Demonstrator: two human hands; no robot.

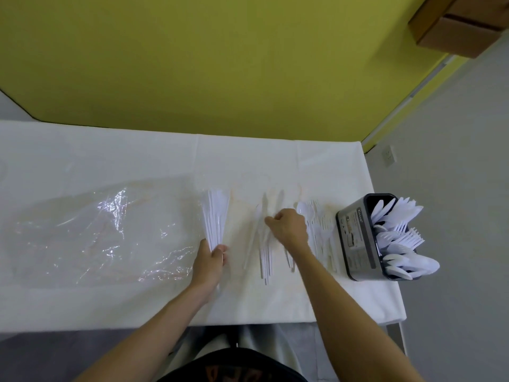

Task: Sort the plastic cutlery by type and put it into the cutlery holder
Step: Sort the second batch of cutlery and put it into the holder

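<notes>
Two grips at work over one counter, draped in white cloth. Left grip: curled round the near ends of one fanned bunch of white cutlery, spread out toward the far edge; too blurred to count the pieces or name the type. Right grip: knuckles up, fingers bent down onto one loose pile at the counter's middle; cannot tell whether pinching a piece or only touching. Pile of long white pieces, roughly parallel, handles toward the near edge; number not countable.

One more heap just right of that grip, between it and the holder: several forks and at least one spoon, overlapping. Right forearm across the near part of the pile, hiding some handles.

One holder, dark and boxy, at the counter's right edge, with three batches standing in it and leaning out to the right: knives at the far end, more forks in the middle, more spoons at the near end.

One sheet of clear wrap, crumpled and shiny, flat on the counter's left half, its right edge just beside the bunch. Beyond the counter, one yellow wall; up at the right, cardboard boxes, number unclear; near the counter's far right corner, one socket.
</notes>
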